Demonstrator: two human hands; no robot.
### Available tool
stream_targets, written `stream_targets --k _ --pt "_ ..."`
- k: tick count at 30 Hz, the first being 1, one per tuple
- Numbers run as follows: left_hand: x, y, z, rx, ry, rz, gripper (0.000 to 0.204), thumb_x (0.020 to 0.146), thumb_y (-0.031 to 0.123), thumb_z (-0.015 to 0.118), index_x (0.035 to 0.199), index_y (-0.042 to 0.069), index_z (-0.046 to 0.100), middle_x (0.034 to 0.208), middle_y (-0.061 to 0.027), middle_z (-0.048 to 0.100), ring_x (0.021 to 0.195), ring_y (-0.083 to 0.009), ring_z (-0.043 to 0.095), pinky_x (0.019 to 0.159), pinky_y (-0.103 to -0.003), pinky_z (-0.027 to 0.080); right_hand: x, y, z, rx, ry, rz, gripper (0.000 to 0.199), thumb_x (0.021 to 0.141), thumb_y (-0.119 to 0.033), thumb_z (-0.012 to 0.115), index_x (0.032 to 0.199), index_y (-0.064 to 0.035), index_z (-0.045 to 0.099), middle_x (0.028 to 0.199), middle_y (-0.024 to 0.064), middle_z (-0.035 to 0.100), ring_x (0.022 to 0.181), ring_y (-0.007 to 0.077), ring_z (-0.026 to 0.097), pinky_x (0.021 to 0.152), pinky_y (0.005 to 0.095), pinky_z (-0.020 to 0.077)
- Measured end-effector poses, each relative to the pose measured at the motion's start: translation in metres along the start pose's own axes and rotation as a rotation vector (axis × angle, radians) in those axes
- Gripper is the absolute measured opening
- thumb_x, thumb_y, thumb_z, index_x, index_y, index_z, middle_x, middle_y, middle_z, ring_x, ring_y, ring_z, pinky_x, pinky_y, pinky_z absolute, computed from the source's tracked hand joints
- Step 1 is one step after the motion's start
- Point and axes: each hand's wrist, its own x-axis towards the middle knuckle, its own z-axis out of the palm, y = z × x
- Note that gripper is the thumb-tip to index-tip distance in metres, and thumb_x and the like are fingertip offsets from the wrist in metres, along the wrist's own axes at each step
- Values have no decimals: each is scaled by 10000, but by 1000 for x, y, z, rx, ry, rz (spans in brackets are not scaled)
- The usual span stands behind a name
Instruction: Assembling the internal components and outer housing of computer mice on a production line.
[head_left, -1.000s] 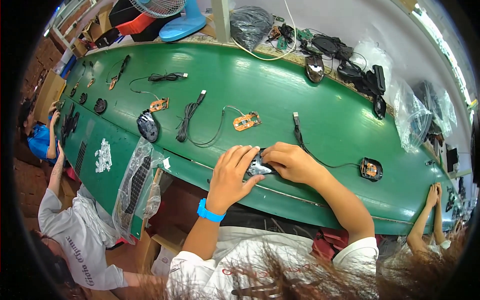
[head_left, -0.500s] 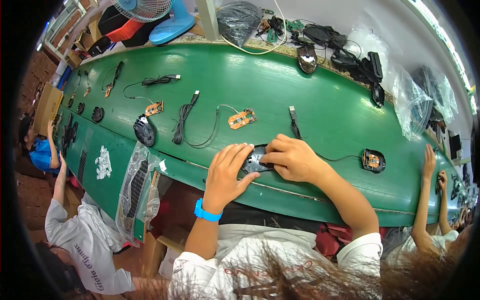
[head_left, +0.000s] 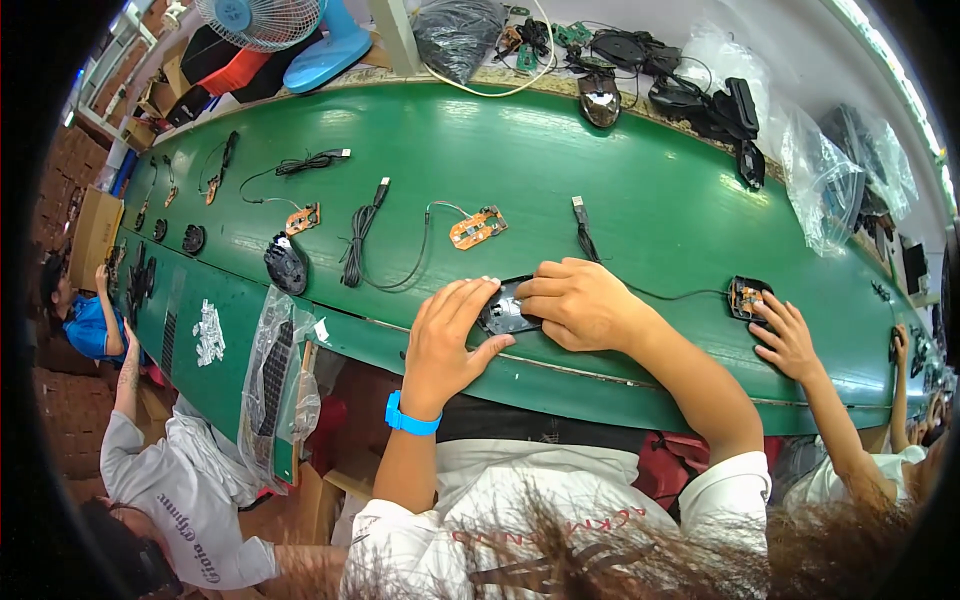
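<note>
A black plastic computer mouse shell (head_left: pixel 508 318) lies at the near side of the green bench, its hollow inside showing. My left hand (head_left: pixel 447 345), with a blue band at the wrist, grips the shell's left side between thumb and fingers. Over the shell's right part my right hand (head_left: pixel 578 305) is closed, fingertips pressed together down at the inside; whatever they pinch is hidden. Beyond my hands lies an orange circuit board (head_left: pixel 478 228), wired to a coiled black USB cable (head_left: pixel 357 245). Another USB plug and cable (head_left: pixel 583 228) lie behind my right hand.
At right, a co-worker's hand (head_left: pixel 787 335) touches a mouse base with an orange board (head_left: pixel 748 297). A dark mouse shell (head_left: pixel 287 265) and plastic-wrapped strips (head_left: pixel 270 375) lie left. Cables and electronics (head_left: pixel 640 50) crowd the back ledge, near a blue fan (head_left: pixel 330 55).
The co-worker's hand at right has reached onto the mouse base with the board. My right hand has shifted slightly over the shell; my left keeps its hold. The whole view has moved a little.
</note>
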Motion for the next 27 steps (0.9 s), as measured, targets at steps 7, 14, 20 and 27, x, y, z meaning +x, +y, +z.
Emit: stream_targets --k 7,14,20,27 --pt "1 2 0 4 -6 14 657 758 290 863 1328 69 621 1322 -95 661 1236 -308 595 1008 -435 464 -1 -3 4 24 40 -2 177 779 -131 695 949 -94 723 1037 18 688 971 226 615 809 379 512" --pt "1 2 0 12 -18 15 662 757 284 865 1332 67 618 1331 -96 660 1238 -309 596 1016 -436 461 2 -2 13 119 139 212 85 799 -142 759 860 -86 739 872 54 617 857 265 597 754 398 519" --pt "2 2 -1 4 -24 16 660 752 272 870 1329 71 620 1335 -98 660 1246 -307 595 1018 -434 459 2 -2 20 105 141 191 73 809 -143 747 829 -74 741 854 57 612 839 268 596 750 404 526" --pt "2 2 0 4 -28 26 660 745 258 876 1325 72 623 1336 -98 662 1253 -308 596 1021 -432 460 2 -5 14 94 110 233 91 818 -157 744 820 -66 740 849 61 615 863 263 611 731 410 536"
